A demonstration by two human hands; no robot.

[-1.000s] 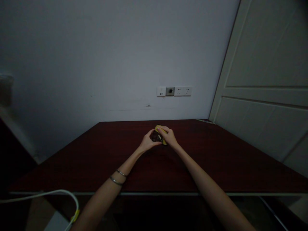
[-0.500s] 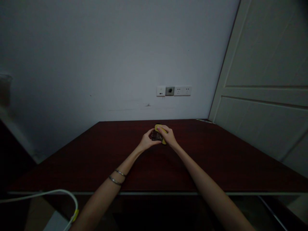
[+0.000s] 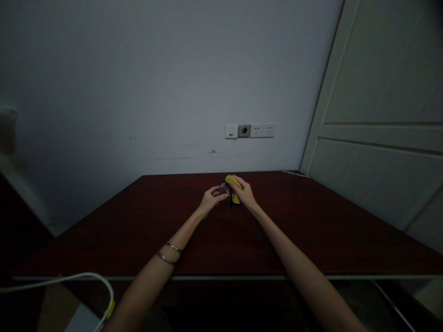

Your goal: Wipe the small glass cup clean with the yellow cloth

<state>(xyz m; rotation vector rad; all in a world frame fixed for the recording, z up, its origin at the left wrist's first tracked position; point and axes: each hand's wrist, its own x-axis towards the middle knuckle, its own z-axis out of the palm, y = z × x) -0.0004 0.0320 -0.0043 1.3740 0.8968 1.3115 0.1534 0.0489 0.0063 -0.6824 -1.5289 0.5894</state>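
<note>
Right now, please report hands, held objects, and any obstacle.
Left hand holding small dark object. Right hand gripping yellow pad beside it. White cable lower left, away from hands.

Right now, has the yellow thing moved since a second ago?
Yes, slightly: the yellow thing is a little higher in the picture, nearer the wall sockets.

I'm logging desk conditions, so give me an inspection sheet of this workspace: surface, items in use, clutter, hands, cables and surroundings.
Surface: dark red tabletop, dimly lit.
Items in use: small dark object, kind unclear; yellow item, pad or cloth, beside it, contact unclear.
Clutter: pale thing at lower left, below the tabletop's near edge.
Hands: left hand grips the dark object; right hand grips the yellow item.
Cables: white cable curving at lower left, yellow band on it.
Surroundings: pale wall with socket row; panelled surface at right.
</note>
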